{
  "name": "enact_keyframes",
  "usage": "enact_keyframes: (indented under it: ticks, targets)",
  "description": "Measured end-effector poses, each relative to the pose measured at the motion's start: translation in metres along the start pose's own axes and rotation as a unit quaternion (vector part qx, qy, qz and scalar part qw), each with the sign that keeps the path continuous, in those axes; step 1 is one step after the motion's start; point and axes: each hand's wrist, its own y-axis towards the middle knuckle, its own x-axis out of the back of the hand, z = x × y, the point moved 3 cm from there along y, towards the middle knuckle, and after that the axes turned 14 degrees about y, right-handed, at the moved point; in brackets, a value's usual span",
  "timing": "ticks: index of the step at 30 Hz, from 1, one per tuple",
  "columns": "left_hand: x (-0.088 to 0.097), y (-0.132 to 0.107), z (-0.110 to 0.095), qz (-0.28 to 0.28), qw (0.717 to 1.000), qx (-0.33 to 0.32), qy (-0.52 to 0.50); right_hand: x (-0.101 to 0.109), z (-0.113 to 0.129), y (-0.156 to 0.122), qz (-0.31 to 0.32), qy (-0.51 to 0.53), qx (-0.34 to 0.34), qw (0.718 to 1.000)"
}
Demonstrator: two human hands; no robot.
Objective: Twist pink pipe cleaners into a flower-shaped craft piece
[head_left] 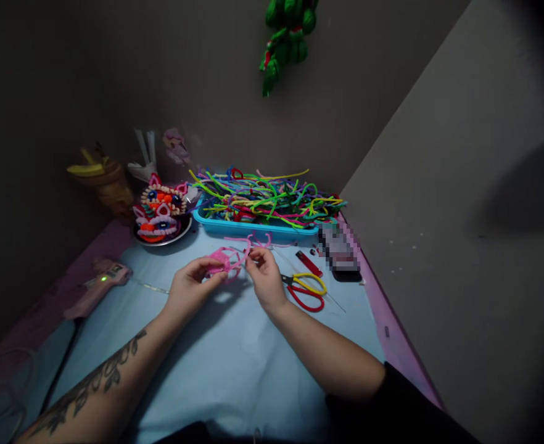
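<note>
My left hand [194, 282] pinches a pink pipe cleaner piece [220, 259] between thumb and fingers, with loops and loose strands sticking out on its right. Close by on the right, the closed fingertips of my right hand [266, 279] are at one of its pink strands [246, 251]. My fingers hide part of the piece. Scissors [306, 290] with one yellow and one red handle lie beside my right hand, their blades mostly covered by it. A red lighter-like object [309, 263] rests just beyond them.
A blue tray [258, 230] heaped with colourful pipe cleaners stands at the back. Left of it, a bowl [165, 240] holds fuzzy animal-face figures [161, 213]. A pink glue gun [103, 283] with a green light lies left, its cord trailing forward. A phone [346, 276] lies right, near the wall.
</note>
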Motion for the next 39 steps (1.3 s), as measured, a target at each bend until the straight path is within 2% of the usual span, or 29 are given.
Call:
enact_keyframes:
  ticks: [4, 10, 12, 15, 18, 20, 24, 29, 33, 37, 39]
  targets:
    - [0.0, 0.001, -0.005, 0.044, 0.998, 0.002, -0.036, 0.005, -0.004, 0.008, -0.009, 0.032, 0.01, 0.999]
    - [-0.002, 0.0, -0.008, 0.097, 0.993, 0.006, -0.064, 0.013, -0.006, 0.012, -0.018, -0.02, -0.008, 1.0]
    - [-0.001, 0.001, -0.007, 0.094, 0.993, 0.013, -0.069, 0.016, -0.001, 0.013, -0.029, -0.046, 0.016, 0.998]
    - [0.003, 0.004, -0.005, 0.065, 0.995, 0.034, -0.069, 0.018, 0.01, 0.013, -0.042, -0.088, 0.09, 0.991]
    - [0.006, 0.009, -0.003, 0.038, 0.995, 0.055, -0.075, 0.017, 0.018, 0.012, -0.042, -0.078, 0.131, 0.987]
    - [0.007, 0.011, -0.002, 0.027, 0.995, 0.061, -0.077, 0.015, 0.017, 0.011, -0.032, -0.047, 0.117, 0.992]
    - [0.007, 0.012, -0.002, 0.021, 0.995, 0.061, -0.072, 0.012, 0.009, 0.01, -0.021, 0.026, 0.045, 0.998]
    - [0.007, 0.012, 0.0, 0.032, 0.994, 0.064, -0.079, 0.009, -0.001, 0.012, -0.019, 0.114, -0.037, 0.993]
    - [0.007, 0.012, 0.0, 0.034, 0.995, 0.062, -0.076, 0.012, -0.002, 0.012, -0.036, 0.128, -0.033, 0.991]
    - [0.007, 0.012, -0.001, 0.037, 0.996, 0.053, -0.068, 0.01, 0.0, 0.01, -0.021, 0.119, -0.023, 0.992]
    - [0.007, 0.012, -0.002, 0.035, 0.995, 0.056, -0.072, 0.008, 0.001, 0.01, -0.011, 0.125, -0.046, 0.991]
